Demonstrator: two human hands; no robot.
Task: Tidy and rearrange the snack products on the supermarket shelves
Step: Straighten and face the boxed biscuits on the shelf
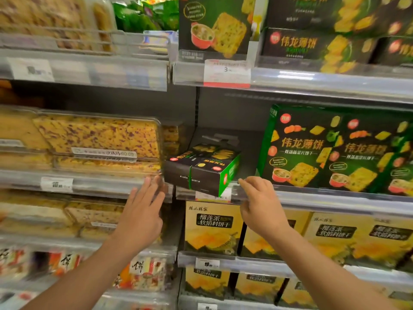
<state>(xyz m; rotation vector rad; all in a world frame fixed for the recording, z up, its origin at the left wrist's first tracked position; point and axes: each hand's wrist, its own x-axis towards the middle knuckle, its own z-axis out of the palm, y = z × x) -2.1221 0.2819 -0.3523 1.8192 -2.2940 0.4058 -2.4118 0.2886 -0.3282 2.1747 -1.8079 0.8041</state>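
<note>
Box (202, 167) lies flat, crooked, long axis toward the shelf's back, between 2 empty hands: left hand (143, 211) flat-fingered, right hand (260, 203) loosely curled, both near.

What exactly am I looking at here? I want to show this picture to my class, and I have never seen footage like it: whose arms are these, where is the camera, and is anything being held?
There is no machine. A person wears a camera on the head, looking forward and down, so the two bare arms are their own. They face supermarket shelves. The left hand is flat with straight fingers; the right hand has loosely curled fingers. Neither holds anything. Both reach toward a black and green biscuit box lying flat and askew at the shelf edge. Right of it stand upright green biscuit boxes; left are clear trays of yellow cakes; below are yellow boxes.
</note>
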